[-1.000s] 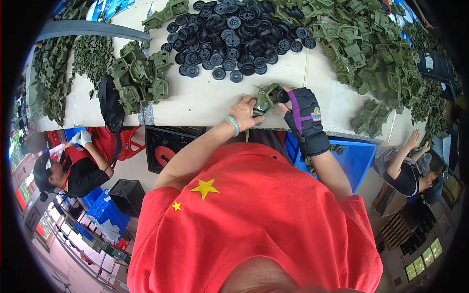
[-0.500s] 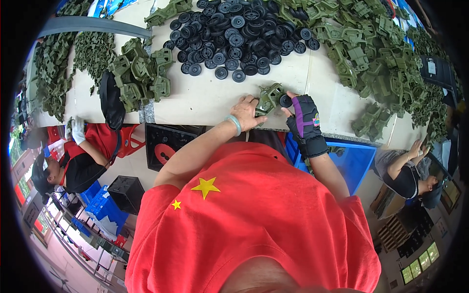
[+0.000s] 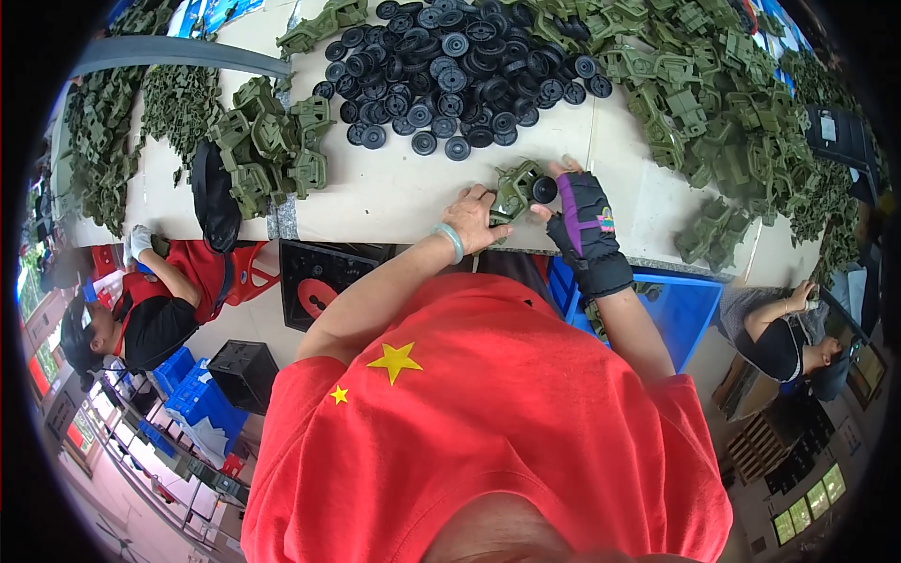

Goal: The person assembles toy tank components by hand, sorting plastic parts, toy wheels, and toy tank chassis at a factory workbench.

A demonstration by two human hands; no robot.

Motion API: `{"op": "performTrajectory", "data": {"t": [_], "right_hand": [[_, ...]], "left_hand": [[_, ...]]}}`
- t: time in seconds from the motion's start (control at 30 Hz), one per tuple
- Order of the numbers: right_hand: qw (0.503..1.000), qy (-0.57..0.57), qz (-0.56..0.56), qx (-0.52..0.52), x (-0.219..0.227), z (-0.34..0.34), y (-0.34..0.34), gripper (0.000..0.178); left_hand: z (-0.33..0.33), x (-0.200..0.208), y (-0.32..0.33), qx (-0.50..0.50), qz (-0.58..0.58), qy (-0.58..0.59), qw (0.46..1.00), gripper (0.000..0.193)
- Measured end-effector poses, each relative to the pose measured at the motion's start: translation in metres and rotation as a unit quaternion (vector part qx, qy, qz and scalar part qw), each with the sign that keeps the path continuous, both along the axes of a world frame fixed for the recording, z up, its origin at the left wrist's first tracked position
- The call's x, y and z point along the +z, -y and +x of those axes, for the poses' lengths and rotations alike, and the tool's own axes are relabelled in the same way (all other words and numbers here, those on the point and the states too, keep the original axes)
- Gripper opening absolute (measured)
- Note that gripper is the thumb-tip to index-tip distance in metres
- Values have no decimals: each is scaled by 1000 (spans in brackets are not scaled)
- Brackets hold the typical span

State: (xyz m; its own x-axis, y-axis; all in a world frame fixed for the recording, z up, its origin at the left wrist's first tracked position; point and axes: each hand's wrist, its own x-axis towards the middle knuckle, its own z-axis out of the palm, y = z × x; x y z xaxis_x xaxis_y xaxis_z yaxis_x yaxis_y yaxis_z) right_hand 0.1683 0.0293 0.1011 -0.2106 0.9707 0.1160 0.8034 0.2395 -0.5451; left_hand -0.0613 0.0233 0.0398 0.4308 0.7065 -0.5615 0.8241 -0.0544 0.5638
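An olive-green plastic toy vehicle body (image 3: 515, 192) lies tilted near the table's front edge, with my left hand (image 3: 477, 214) closed on its left side. At its right end sits a black toy wheel (image 3: 543, 190), its round face showing. Around that wheel my right hand (image 3: 582, 220), in a black and purple fingerless glove, has its thumb and fingers spread apart. The thumb tip is close to the wheel's lower edge; whether it touches, I cannot tell.
A heap of black wheels (image 3: 460, 70) lies beyond my hands. Green vehicle bodies are piled at left (image 3: 267, 141) and right (image 3: 694, 94). A blue bin (image 3: 680, 310) stands below the table edge. Other people sit at the left (image 3: 150, 314) and right (image 3: 784, 338).
The black wheel has shifted slightly left, against the green body. My right thumb and fingers have spread wider around it. My left hand has stayed in place.
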Motion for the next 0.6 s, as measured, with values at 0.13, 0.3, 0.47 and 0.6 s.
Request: {"op": "performTrajectory", "data": {"t": [0.13,0.3,0.47,0.6], "right_hand": [[995,-63,63,-43,9,-13,-35,45],[959,109,26,262,-11,-39,-64,32],[975,98,-24,196,-22,-48,-73,21],[993,94,-52,38,-25,-56,-69,27]], "left_hand": [[-3,-5,0,-12,7,3,1000,71],[-3,-13,2,-7,52,35,998,69],[-4,-16,3,-1,84,68,994,64],[-6,-19,3,-13,57,52,997,67]]}}
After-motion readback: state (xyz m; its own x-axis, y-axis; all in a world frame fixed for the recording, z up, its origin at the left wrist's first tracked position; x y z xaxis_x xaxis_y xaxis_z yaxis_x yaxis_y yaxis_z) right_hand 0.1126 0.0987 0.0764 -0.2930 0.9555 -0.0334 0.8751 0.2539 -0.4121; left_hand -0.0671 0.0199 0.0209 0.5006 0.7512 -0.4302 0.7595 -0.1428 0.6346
